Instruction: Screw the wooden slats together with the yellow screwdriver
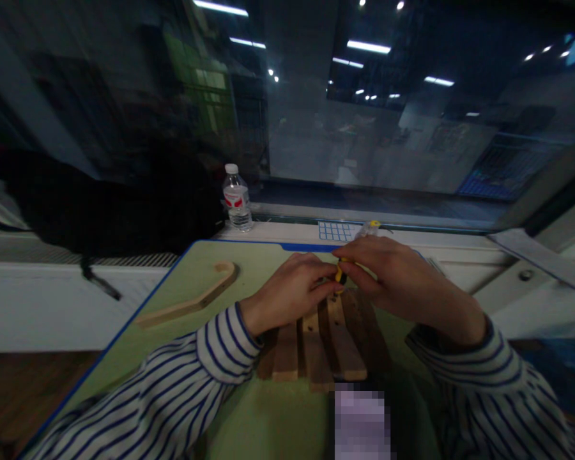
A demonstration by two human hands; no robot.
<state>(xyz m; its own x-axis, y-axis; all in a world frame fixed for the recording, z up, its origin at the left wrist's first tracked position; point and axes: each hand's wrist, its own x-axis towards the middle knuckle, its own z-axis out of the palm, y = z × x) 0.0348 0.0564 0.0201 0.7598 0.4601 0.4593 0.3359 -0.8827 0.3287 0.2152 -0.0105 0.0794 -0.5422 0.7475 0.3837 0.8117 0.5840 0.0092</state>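
Observation:
A short yellow-and-black screwdriver [340, 273] stands roughly upright over the far end of a wooden slat [347, 348]. My left hand [294, 287] pinches its lower part from the left, close to the wood. From the right, my right hand [402, 278] has its fingers closed around the top of the handle. The tip is hidden, so I cannot tell what it touches. Beside that slat lie a middle slat [316, 358] with small dark holes and a left slat [286, 354], side by side with gaps between them.
A curved wooden piece [201, 300] lies on the green table [239, 409] to the left. Behind it, a water bottle [238, 198] stands on the sill near a black bag [115, 211]. A blue-and-white grid sheet [335, 230] lies by the window. A pixelated patch covers the near table edge.

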